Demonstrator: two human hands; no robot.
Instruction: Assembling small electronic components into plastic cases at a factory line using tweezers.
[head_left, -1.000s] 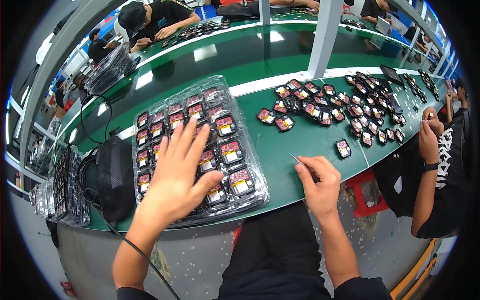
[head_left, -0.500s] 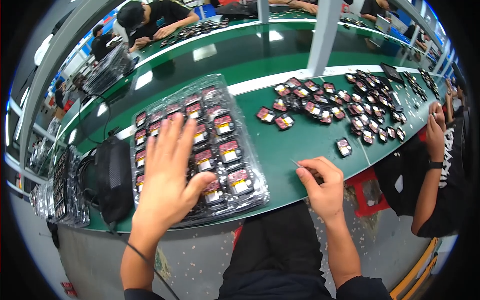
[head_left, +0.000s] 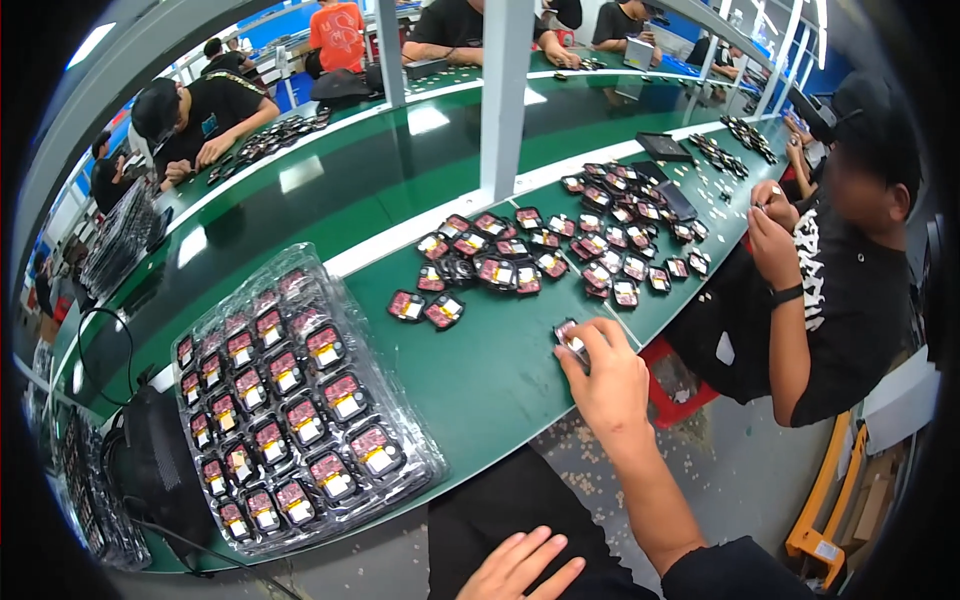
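My right hand (head_left: 612,388) reaches out over the green bench, its thumb and fingers closed around the edges of a small black-cased electronic module (head_left: 568,338). The module rests on the bench, partly covered by the fingers. My left hand (head_left: 522,572) is low over my lap, fingers stretched out and nothing in it; the lower edge cuts it off. To the left lies a clear plastic tray (head_left: 408,425), whose pockets hold rows of similar modules (head_left: 375,450) with reddish boards, yellow strips and white patches.
Loose modules (head_left: 497,270) lie heaped beyond my right hand. A black pouch (head_left: 158,470) with a cable sits left of the tray. A grey post (head_left: 507,100) rises behind the heap. One co-worker (head_left: 840,270) sits at right; others work across the bench.
My left hand has left the tray and dropped toward my lap. My right hand has reached out to the lone module; the thin thing it held is no longer visible. The view has shifted right.
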